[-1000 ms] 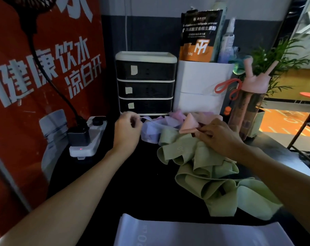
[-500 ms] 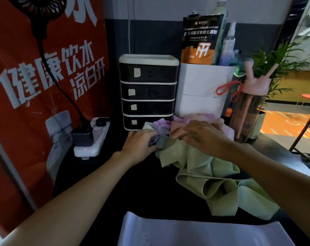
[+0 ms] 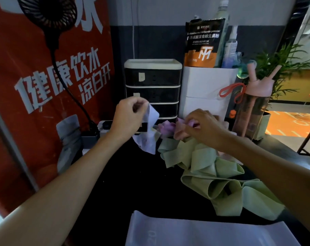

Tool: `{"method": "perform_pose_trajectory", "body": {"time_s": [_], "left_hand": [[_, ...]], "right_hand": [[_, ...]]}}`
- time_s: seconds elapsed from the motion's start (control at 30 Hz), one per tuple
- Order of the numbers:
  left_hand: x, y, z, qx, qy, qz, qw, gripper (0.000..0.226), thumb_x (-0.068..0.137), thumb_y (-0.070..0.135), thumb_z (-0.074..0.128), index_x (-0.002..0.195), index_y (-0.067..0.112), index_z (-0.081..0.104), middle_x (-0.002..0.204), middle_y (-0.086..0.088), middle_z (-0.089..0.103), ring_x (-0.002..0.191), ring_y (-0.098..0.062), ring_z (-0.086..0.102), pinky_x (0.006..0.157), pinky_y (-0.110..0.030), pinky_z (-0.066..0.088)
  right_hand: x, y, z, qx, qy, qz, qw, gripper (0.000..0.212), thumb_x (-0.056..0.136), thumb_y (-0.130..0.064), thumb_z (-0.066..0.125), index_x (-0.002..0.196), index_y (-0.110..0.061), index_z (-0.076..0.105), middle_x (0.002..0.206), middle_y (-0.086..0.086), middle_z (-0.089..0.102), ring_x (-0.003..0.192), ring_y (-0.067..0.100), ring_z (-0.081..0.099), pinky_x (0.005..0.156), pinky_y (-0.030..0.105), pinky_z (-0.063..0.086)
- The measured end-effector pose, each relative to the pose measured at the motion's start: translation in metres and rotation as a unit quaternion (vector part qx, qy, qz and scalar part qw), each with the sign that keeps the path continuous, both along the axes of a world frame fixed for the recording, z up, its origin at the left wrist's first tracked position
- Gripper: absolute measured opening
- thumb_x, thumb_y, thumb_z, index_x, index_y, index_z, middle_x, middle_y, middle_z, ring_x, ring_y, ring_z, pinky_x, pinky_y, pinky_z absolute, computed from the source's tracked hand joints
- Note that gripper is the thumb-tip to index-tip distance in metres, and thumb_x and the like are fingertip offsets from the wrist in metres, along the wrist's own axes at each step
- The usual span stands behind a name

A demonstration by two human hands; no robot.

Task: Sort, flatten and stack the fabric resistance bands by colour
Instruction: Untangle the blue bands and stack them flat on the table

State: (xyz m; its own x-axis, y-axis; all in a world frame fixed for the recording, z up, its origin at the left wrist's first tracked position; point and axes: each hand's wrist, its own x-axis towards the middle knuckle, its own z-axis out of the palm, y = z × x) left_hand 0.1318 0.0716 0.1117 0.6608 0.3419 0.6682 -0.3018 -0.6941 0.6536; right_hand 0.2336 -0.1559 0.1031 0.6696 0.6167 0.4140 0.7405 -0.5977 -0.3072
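Head view: pale lavender band lifted off the desk at centre frame, hanging crumpled in front of the lower drawers. Top edge pinched in the clenched fingers of the left hand. Just to its right, a purple band and a pink band lie bunched together against the white box. Right hand sits on this heap, fingers curled down and pinching a fold of the pink band. Green bands in a loose, looped pile below the right hand, trailing toward the lower right of the frame, touching the pink one. At the bottom edge, a flattened lavender stack lies flat on the desk, apart from the green pile. Behind: black drawer unit with white trim; powder pouch standing in the white box; pink bottle with a red loop at right; plant beyond it. Left side: power strip, small fan at upper left, red poster with white characters.
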Motion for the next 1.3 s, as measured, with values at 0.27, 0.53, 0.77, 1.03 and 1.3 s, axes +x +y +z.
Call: {"method": "perform_pose_trajectory", "body": {"time_s": [0.27, 0.53, 0.77, 1.03, 1.3], "left_hand": [[-0.040, -0.014, 0.049, 0.009, -0.028, -0.051, 0.998, 0.012, 0.096, 0.009, 0.062, 0.091, 0.013, 0.072, 0.084, 0.006, 0.071, 0.075, 0.006, 0.062, 0.071, -0.011, 0.048], [-0.072, -0.025, 0.073, 0.006, -0.036, -0.059, 0.998, 0.010, 0.095, 0.011, 0.065, 0.095, 0.008, 0.075, 0.088, 0.002, 0.073, 0.078, 0.003, 0.066, 0.071, -0.014, 0.051], [-0.088, -0.032, 0.072, 0.007, 0.008, -0.057, 0.998, 0.010, 0.096, 0.014, 0.065, 0.090, 0.018, 0.072, 0.085, -0.003, 0.071, 0.071, 0.003, 0.062, 0.067, -0.011, 0.049], [-0.103, -0.058, 0.090, 0.032, 0.026, -0.124, 0.991, 0.011, 0.098, 0.012, 0.061, 0.099, 0.016, 0.072, 0.083, 0.001, 0.071, 0.071, 0.001, 0.062, 0.068, -0.014, 0.050], [-0.101, -0.043, 0.082, -0.003, 0.047, -0.077, 0.996, 0.015, 0.100, 0.012, 0.057, 0.101, 0.013, 0.073, 0.072, 0.015, 0.060, 0.061, 0.010, 0.053, 0.061, -0.005, 0.041]], "right_hand": [[-0.076, 0.029, 0.050, 0.117, 0.214, 0.171, 0.955, 0.028, 0.090, -0.045, 0.062, 0.096, -0.018, 0.067, 0.078, -0.003, 0.068, 0.074, 0.025, 0.070, 0.072, 0.060, 0.057], [-0.111, 0.022, 0.067, 0.141, 0.268, 0.160, 0.940, 0.024, 0.089, -0.046, 0.065, 0.087, -0.023, 0.070, 0.074, -0.001, 0.068, 0.067, 0.025, 0.060, 0.067, 0.058, 0.052], [-0.120, 0.003, 0.075, 0.216, 0.326, 0.154, 0.907, 0.010, 0.094, -0.027, 0.063, 0.090, -0.020, 0.068, 0.093, 0.002, 0.075, 0.082, 0.040, 0.061, 0.081, 0.072, 0.045], [-0.128, 0.004, 0.056, 0.145, 0.295, 0.179, 0.927, 0.017, 0.089, -0.016, 0.069, 0.104, -0.010, 0.066, 0.095, 0.007, 0.070, 0.072, 0.006, 0.062, 0.065, 0.022, 0.047], [-0.126, -0.008, 0.054, 0.186, 0.263, 0.138, 0.936, 0.012, 0.090, -0.011, 0.067, 0.079, -0.008, 0.066, 0.068, 0.008, 0.065, 0.058, 0.010, 0.060, 0.060, 0.026, 0.049]]}}
